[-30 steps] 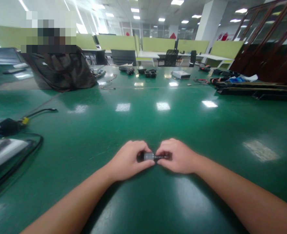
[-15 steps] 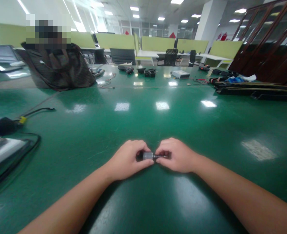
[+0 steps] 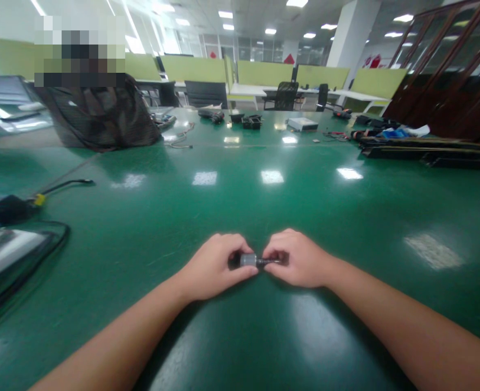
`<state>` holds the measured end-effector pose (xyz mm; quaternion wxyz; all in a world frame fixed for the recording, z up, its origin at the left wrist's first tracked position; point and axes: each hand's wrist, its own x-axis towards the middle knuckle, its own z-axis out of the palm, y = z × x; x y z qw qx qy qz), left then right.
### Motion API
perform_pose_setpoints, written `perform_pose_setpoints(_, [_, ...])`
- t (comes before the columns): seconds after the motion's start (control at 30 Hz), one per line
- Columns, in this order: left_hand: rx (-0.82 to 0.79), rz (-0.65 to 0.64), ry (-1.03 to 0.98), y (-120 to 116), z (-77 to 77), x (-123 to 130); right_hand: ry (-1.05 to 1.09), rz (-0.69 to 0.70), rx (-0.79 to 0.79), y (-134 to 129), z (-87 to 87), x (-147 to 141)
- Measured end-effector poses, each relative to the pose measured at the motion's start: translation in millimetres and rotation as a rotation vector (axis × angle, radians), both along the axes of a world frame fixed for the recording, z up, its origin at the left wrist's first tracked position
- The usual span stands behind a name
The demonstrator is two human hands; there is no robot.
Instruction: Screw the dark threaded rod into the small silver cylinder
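A small cylinder (image 3: 248, 260) with a grey band and dark ends lies level, low over the green table (image 3: 240, 206). Around its thicker body, the thumb and fingers of my left hand (image 3: 219, 266) are closed. A thin dark rod (image 3: 263, 262), which looks ridged, runs from the cylinder's right end towards my right hand (image 3: 299, 259). That hand pinches the rod between thumb and fingertips. Its far end is partly hidden by the fingers, and the exact kind of this object cannot be made out.
At left lie a black cable (image 3: 63, 239) and a black device with a yellow tag (image 3: 39, 200). Farther back stand a large dark bag (image 3: 105, 117) and a white box (image 3: 302, 124). Long black strips (image 3: 419, 146) are stacked at right.
My right hand has shifted slightly to the right, showing a little more of the rod. My left hand keeps its hold on the cylinder, almost unmoved.
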<state>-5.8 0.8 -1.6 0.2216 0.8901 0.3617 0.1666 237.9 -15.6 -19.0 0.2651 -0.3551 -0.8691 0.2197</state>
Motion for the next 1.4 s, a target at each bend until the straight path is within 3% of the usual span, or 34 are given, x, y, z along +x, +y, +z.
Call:
perform_pose_setpoints(0.33, [-0.014,0.019,0.004,-0.6,0.0,0.3,0.000,0.011,-0.053,5.0,2.9,11.6])
perform_pose_setpoints(0.63, [-0.028,0.033,0.021,-1.8,0.8,1.1,-0.036,-0.041,-0.289,15.0,9.8,39.8])
perform_pose_setpoints(0.83, [-0.026,0.032,0.011,-1.6,0.5,1.1,-0.037,-0.009,-0.236,13.5,8.2,33.8])
perform_pose_setpoints(1.1, [-0.009,0.039,-0.010,-2.3,-0.7,2.5,0.016,0.031,-0.044,3.6,0.4,2.7])
perform_pose_setpoints(1.4, [0.004,0.023,-0.019,-1.5,-1.6,1.2,0.025,0.005,-0.046,2.9,-2.4,-1.5])
